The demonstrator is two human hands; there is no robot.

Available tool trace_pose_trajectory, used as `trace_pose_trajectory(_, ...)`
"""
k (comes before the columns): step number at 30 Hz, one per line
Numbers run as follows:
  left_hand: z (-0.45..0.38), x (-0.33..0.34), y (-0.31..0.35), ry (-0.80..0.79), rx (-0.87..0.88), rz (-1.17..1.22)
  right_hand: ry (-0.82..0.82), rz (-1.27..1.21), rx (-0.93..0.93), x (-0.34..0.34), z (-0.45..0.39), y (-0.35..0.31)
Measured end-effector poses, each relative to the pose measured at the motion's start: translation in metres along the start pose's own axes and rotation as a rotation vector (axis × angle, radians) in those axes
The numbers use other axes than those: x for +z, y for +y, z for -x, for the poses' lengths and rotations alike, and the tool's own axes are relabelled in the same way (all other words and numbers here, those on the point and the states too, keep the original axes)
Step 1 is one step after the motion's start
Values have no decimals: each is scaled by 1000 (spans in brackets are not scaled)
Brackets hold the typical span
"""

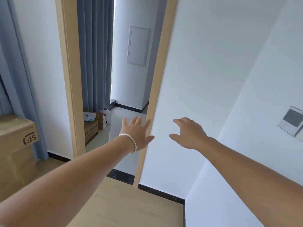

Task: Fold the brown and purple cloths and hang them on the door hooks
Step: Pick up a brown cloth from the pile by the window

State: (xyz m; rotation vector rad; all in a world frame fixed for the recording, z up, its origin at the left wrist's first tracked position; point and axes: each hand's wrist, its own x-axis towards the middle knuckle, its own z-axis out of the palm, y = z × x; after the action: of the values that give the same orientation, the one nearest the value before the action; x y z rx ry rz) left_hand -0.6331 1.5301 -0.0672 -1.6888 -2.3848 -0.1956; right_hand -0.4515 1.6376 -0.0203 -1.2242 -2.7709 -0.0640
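Observation:
Both my arms reach forward toward an open doorway. My left hand (136, 132), with a silver bangle on the wrist, is spread flat with straight fingers in front of the right side of the tan door frame (159, 89). My right hand (188, 132) hovers before the white wall (213, 71), fingers loosely bent, holding nothing. No brown cloth, purple cloth, door leaf or hooks appear in this view.
Grey-blue curtains (95, 54) hang beyond the doorway and at the far left. Cardboard boxes stand at the left (16, 136) and inside the doorway (91, 126), beside a white bottle (107, 116). A wall panel (291, 122) sits at the right. Wooden floor (131, 205) lies below.

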Motion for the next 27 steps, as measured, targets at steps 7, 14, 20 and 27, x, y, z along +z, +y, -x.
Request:
trace_pose_trajectory(7, -61, 36, -106, -1, -145, -35, -27, -17, -154, 25, -120, -70)
trace_pose_trajectory(14, -37, 54, -207, -8, -359, -89, -66, -32, -377, 60, -193, -164)
trace_pose_trajectory(20, 21, 67, -289, -76, -638, -120, -124, -76, -621, 91, -236, -268)
trace_pose_trajectory(27, 70, 69, -357, -138, -964, -208, -165, -119, -953, 128, -279, -384)
